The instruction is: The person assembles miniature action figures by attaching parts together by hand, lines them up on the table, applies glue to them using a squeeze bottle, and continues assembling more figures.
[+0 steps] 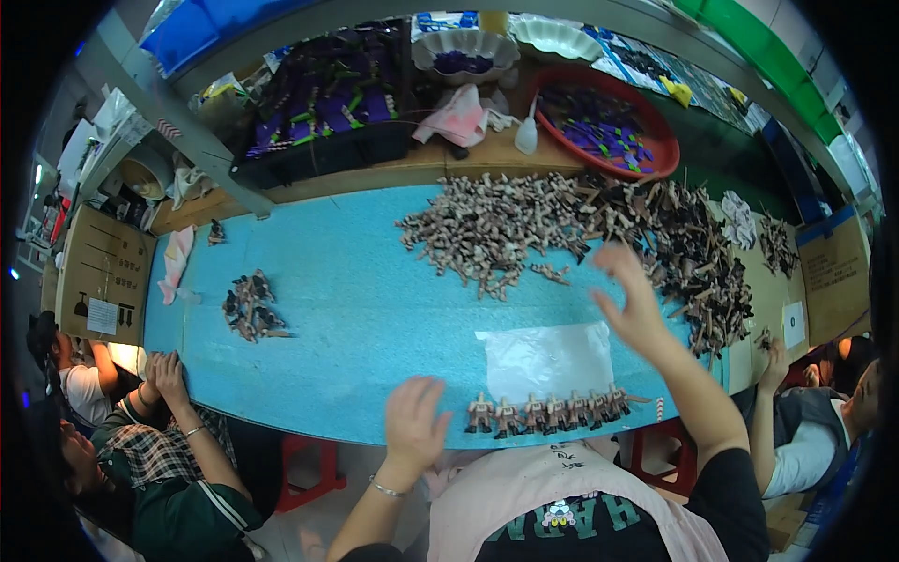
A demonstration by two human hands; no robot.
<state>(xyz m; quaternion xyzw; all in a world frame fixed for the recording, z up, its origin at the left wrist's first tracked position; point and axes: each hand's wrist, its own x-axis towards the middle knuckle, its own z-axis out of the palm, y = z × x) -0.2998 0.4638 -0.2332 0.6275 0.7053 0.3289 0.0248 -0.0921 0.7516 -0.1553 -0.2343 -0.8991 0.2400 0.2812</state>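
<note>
The tabletop (346, 234) beneath the hands is bright blue; the sheet (548, 361) between left hand (415, 423) and right hand (631, 295), glossy white. Right of the left hand, the row of figures (556, 412) is beige and black. Beyond the right hand, the heap (506, 225) mixes cream, brown and black, and the round basin (668, 145) is red.

You're in what looks like a small assembly workshop: your long blue bench (356, 361) carries a big heap of small figure parts (501, 225) and a row of near-identical figures (554, 412). Beyond stand a black crate (328, 161) and a red basin (667, 167) of purple pieces; co-workers (211, 459) sit left and right.
</note>
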